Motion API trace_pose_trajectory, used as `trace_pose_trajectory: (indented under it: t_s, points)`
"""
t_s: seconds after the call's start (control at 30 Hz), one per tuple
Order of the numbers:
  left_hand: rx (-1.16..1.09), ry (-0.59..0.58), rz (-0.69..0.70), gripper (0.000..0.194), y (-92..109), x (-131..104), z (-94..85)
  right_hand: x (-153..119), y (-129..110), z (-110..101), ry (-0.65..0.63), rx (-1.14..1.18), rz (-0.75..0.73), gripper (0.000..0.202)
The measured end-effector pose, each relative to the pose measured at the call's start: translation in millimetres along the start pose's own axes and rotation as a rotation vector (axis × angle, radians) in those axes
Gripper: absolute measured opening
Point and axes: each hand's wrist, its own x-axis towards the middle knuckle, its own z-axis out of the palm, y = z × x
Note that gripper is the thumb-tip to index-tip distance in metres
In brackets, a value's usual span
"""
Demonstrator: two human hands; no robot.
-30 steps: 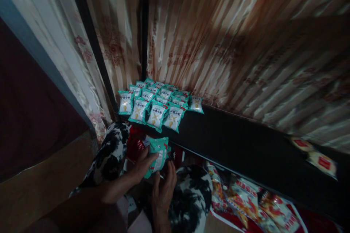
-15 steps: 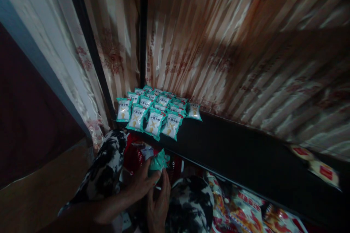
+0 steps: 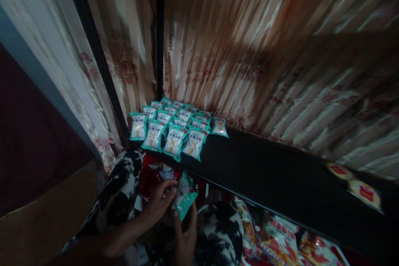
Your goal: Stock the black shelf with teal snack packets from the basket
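Note:
A small teal-and-white snack bag (image 3: 186, 196) is held up in front of the black shelf, tilted, its printed face partly turned to me. My right hand (image 3: 186, 232) grips its lower end between thumb and fingers. At the bag's left edge, my left hand (image 3: 162, 200) has its fingers bent and closed against it; the exact contact is hard to see in the dim light. Several matching snack bags (image 3: 173, 139) stand in rows on the left end of the shelf (image 3: 249, 166), one of them set slightly apart at the right.
Below the shelf edge sits a red basket (image 3: 146, 181) with packets inside. Larger red and orange snack packs (image 3: 280, 235) lie low at the right. Two flat packets (image 3: 364, 193) rest on the shelf's right end. Pleated curtains (image 3: 249, 50) and black posts (image 3: 160, 29) stand behind.
The snack bag in my hands has turned from a crumpled end view to show more of its face. My left hand has shifted slightly left, my right hand slightly right and down.

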Motion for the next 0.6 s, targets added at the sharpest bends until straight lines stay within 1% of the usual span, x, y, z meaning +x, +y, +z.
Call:
trace_pose_trajectory:
  t_s: [0.07,0.1,0.17,0.2,0.27,0.33,0.43,0.53,0.6]
  points:
    - [-0.027,-0.024,0.003,0.048,-5,3,-1.5,-2,0,-1,0.025,0.064,-0.013,0.070]
    - [-0.054,-0.051,-0.020,0.054,-7,4,-2.0,-3,-1,-1,0.035,0.101,-0.006,0.068]
    - [-0.119,-0.108,-0.120,0.066,-12,4,-2.7,-5,-1,0,0.038,0.163,0.026,0.065]
    - [-0.150,-0.114,-0.191,0.072,-14,4,-2.8,-5,-1,0,0.032,0.183,0.040,0.065]
    - [-0.210,-0.088,-0.324,0.079,-16,2,-3.0,-5,-2,0,0.013,0.192,0.053,0.066]
    - [-0.270,-0.082,-0.392,0.079,-17,-1,-2.8,-4,-3,-1,0.009,0.189,0.067,0.069]
    - [-0.259,-0.119,-0.379,0.074,-11,-2,-1.9,-2,-5,-2,0.044,0.208,0.094,0.072]
    - [-0.151,-0.119,-0.286,0.070,-3,-1,0.3,-2,-3,-3,0.073,0.183,0.093,0.069]
    - [-0.116,-0.138,-0.222,0.068,2,1,2.3,-1,1,-3,0.050,0.113,0.057,0.066]
